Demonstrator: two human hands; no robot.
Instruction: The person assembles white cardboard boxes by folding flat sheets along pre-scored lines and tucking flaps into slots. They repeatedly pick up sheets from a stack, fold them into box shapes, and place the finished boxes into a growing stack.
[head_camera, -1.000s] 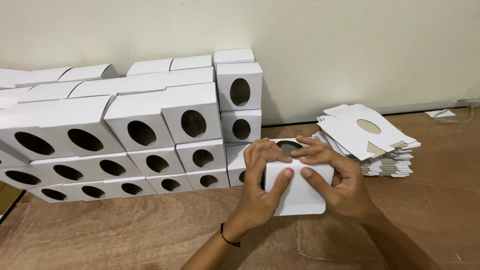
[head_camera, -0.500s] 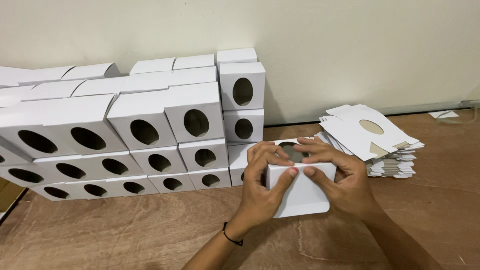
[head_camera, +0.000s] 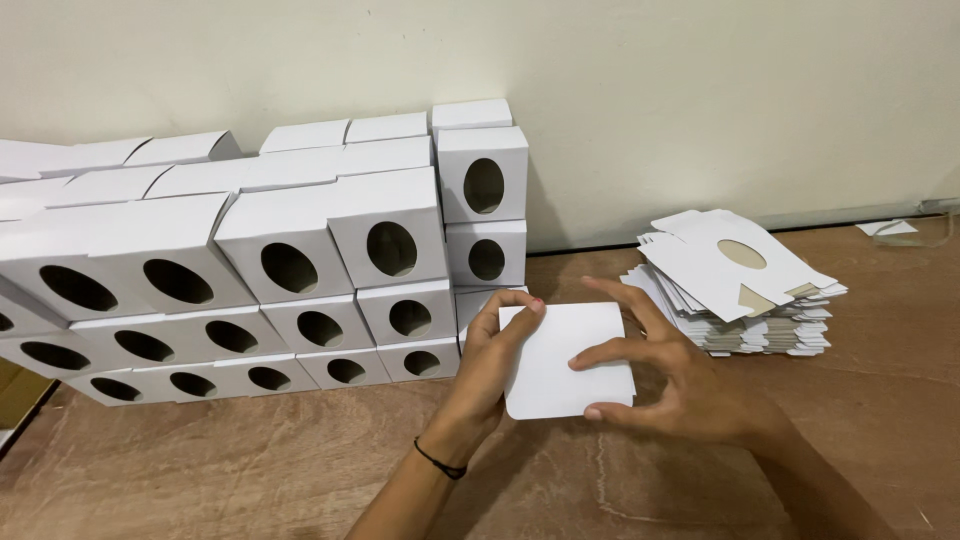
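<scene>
White folded box (head_camera: 565, 360), plain square face up, rounded corners, gripped by left hand (head_camera: 490, 365) and right hand (head_camera: 680, 385).

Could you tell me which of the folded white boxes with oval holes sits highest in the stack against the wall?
The white box at the right end of the stack: it tops a narrow column, above all the others.
</scene>
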